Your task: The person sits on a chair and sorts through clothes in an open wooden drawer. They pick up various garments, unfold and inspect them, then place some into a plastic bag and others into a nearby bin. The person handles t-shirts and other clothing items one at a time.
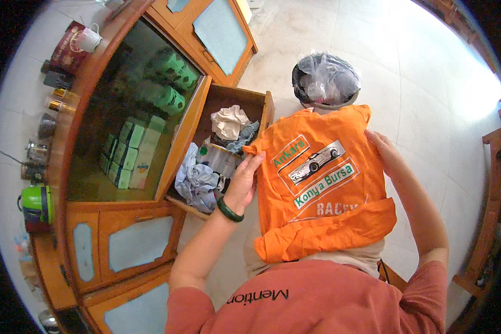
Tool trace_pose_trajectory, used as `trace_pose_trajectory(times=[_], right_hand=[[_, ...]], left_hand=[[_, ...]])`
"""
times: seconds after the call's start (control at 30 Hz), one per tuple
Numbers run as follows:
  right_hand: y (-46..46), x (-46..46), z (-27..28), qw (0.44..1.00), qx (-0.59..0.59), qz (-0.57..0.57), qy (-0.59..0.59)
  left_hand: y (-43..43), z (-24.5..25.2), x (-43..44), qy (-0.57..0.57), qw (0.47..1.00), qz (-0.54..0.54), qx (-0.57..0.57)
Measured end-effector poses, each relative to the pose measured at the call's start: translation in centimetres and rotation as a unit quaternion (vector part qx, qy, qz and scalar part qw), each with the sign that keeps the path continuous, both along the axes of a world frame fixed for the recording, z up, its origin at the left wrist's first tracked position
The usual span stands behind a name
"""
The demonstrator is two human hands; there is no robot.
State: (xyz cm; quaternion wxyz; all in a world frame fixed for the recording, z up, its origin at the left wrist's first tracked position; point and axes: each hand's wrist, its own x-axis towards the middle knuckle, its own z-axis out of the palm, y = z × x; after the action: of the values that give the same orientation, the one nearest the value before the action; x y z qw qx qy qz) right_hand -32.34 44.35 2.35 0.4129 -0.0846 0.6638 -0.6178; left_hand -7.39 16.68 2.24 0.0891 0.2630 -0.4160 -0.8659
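An orange fabric garment [292, 225], likely a shirt, lies spread over my lap. Its front bears a printed car and green and white lettering, and the lower part is folded up in a loose band. My left hand [243, 179], with a dark green bangle at the wrist, holds the garment's left edge near a bunched corner. At the upper right edge, my right hand [383, 149] grips the cloth, some fingertips hidden by it. Left of the garment, an open wooden drawer [269, 109] contains crumpled cream cloth [230, 122], blue-grey cloth [244, 137] and light blue cloth [200, 181].
A bin lined with a plastic bag [327, 77] stands on the tiled floor [380, 54] beyond the garment. At left is a wooden cabinet [129, 234] with a glass-fronted compartment of boxes [129, 154]. A mug [88, 39] and a green appliance [37, 204] sit along its top.
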Motion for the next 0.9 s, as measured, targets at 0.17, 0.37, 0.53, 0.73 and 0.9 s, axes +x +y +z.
trace_pose_trajectory(times=[0.17, 0.37, 0.53, 0.73, 0.9], right_hand=[[-3.4, -3.1, 0.2, 0.999, -0.041, 0.006, -0.030], [-5.6, -8.4, 9.1, 0.966, -0.205, -0.086, 0.132], [-7.6, -9.5, 21.2, 0.911, -0.250, -0.085, 0.317], [-9.1, -9.6, 29.6, 0.854, -0.322, -0.072, 0.402], [-8.6, -9.2, 31.1, 0.858, -0.260, -0.079, 0.436]], left_hand=[[-2.4, 0.0, -4.4, 0.039, 0.993, 0.078, 0.079], [-10.0, 8.3, -6.9, 0.171, 0.982, 0.075, -0.013], [-13.0, 20.9, -8.2, 0.295, 0.944, 0.068, -0.132], [-15.0, 30.1, -8.6, 0.391, 0.891, 0.058, -0.224], [-14.7, 31.6, -8.0, 0.398, 0.874, 0.095, -0.262]])
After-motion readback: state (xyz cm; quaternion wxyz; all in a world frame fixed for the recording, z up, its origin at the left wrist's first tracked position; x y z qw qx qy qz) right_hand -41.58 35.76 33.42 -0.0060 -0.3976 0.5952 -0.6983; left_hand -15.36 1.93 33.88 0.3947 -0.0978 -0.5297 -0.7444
